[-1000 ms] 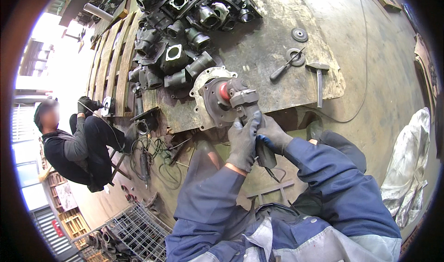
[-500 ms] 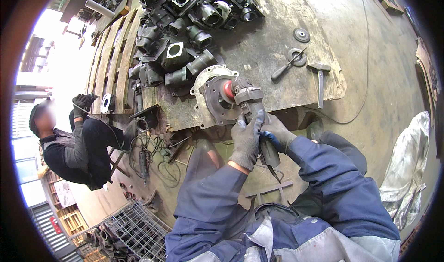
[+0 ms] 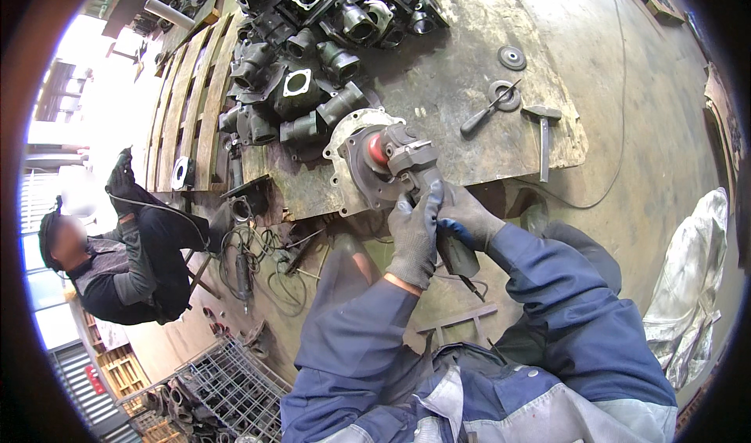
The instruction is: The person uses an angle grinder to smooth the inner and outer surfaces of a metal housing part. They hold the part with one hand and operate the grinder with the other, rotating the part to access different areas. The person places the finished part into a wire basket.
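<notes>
Both my hands wear grey work gloves and are closed around an angle grinder [image 3: 413, 160]. My left hand [image 3: 413, 239] wraps the near left side of its body, thumb toward the gear head. My right hand [image 3: 471, 217] grips the body from the right, its fingers partly hidden beneath. The grinder's red disc [image 3: 379, 149] sits over a flanged metal casting [image 3: 361, 178], whose rim has several bolt holes; whether disc and metal touch, I cannot tell. That casting lies at the near edge of the worn workbench [image 3: 461, 142].
Dark pipe-like castings [image 3: 301, 83] are heaped at the back left of the bench. On its right lie a hammer [image 3: 544, 138], a handled tool [image 3: 486, 113] and round discs [image 3: 512, 58]. A co-worker [image 3: 117, 263] sits left, near tangled cables [image 3: 262, 259] and a wire basket [image 3: 235, 380].
The grinder head has shifted slightly left over the casting, and its rear end has swung a little to the right. The co-worker at left has leaned back and lowered.
</notes>
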A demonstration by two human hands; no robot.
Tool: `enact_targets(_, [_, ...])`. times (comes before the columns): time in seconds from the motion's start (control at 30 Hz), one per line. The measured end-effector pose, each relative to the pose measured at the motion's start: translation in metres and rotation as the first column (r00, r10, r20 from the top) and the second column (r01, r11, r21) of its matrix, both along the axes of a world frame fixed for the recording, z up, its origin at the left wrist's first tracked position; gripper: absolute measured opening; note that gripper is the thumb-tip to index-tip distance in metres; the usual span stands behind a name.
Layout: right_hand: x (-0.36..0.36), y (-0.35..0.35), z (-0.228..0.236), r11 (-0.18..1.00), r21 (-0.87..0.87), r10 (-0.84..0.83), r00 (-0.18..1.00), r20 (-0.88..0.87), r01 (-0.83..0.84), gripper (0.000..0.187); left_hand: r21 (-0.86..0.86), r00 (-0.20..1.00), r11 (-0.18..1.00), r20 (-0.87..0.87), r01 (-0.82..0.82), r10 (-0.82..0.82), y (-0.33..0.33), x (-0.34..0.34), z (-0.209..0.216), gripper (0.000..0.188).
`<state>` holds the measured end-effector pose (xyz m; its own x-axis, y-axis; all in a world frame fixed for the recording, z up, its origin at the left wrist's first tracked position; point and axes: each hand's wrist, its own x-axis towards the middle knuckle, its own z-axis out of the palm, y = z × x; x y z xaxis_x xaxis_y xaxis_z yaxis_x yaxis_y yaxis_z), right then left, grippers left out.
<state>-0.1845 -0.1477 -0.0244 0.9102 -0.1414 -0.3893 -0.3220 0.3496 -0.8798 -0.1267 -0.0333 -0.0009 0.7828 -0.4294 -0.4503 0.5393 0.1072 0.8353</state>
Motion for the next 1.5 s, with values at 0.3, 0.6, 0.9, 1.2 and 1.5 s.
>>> enact_targets(0.3, [-0.003, 0.001, 0.009, 0.999, -0.024, -0.024, 1.000, 0.016, 0.024, 0.039, 0.015, 1.000, 1.000, -0.006, 0.012, -0.012, 0.001, 0.001, 0.007, 0.041])
enact_targets(0.6, [-0.011, 0.020, -0.011, 1.000, -0.006, 0.000, 1.000, 0.015, 0.000, 0.048, 0.032, 0.997, 0.999, -0.071, -0.027, 0.029, 0.009, -0.011, -0.003, 0.043])
enact_targets(0.9, [-0.010, 0.028, -0.022, 0.994, -0.098, -0.033, 0.996, 0.080, 0.041, 0.042, -0.027, 0.995, 0.999, -0.097, -0.017, 0.015, 0.014, -0.007, -0.008, 0.051])
enact_targets(1.2, [-0.007, 0.028, -0.023, 0.998, -0.038, -0.051, 0.999, 0.014, 0.051, 0.049, -0.038, 0.992, 0.999, -0.125, -0.016, 0.011, 0.015, -0.003, -0.005, 0.048])
enact_targets(1.5, [-0.047, 0.042, -0.014, 0.984, -0.168, -0.071, 0.996, -0.058, 0.061, 0.031, 0.083, 0.991, 0.997, -0.135, 0.002, 0.009, 0.023, -0.037, -0.016, 0.044])
